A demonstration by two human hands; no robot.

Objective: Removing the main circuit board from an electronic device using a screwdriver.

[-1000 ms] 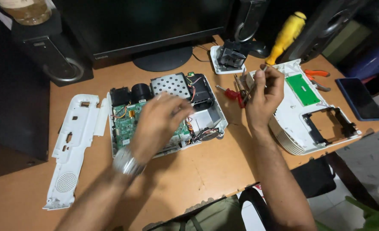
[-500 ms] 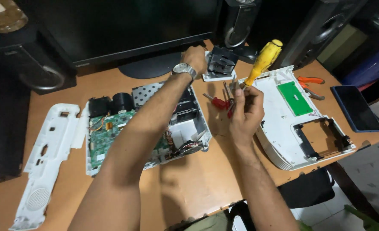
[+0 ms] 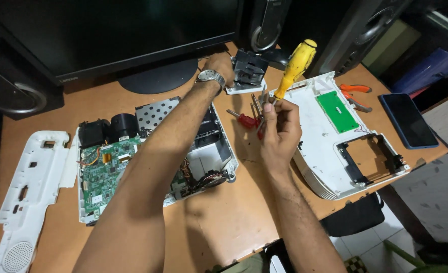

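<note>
Nearest the camera, two bare forearms rise from the bottom edge, their elbows cut off. Beneath the left forearm lies the opened white plastic device chassis (image 3: 203,162), with a green circuit board (image 3: 102,172), black round parts and a perforated metal plate inside; the arm hides its middle. Left of it lies a long white plastic cover panel (image 3: 27,192) with slots and a round speaker grille, its lower end cut off by the frame.

The right hand (image 3: 280,132) is curled closed, fingertips pinched on a small metal piece too tiny to make out, just beside the thin shafts of the small red-handled screwdrivers (image 3: 246,120) lying on the smooth brown wooden desk (image 3: 219,217). Right of the hand rests the white plastic top shell (image 3: 320,136), inside up, with a green rectangular board and a square opening. Beyond it lie orange-handled pliers (image 3: 352,91) and a dark flat phone (image 3: 408,120).

Farther off, a yellow-handled screwdriver (image 3: 294,65) leans tilted above the right hand. The left hand (image 3: 220,63), a metal wristwatch (image 3: 209,77) at its wrist, reaches to the black ribbed block on a white square base (image 3: 246,73) and touches its left side; its fingers are hidden, so how far they close I cannot tell. Behind stand a black monitor (image 3: 107,35) and dark speakers, partly cut off.
</note>
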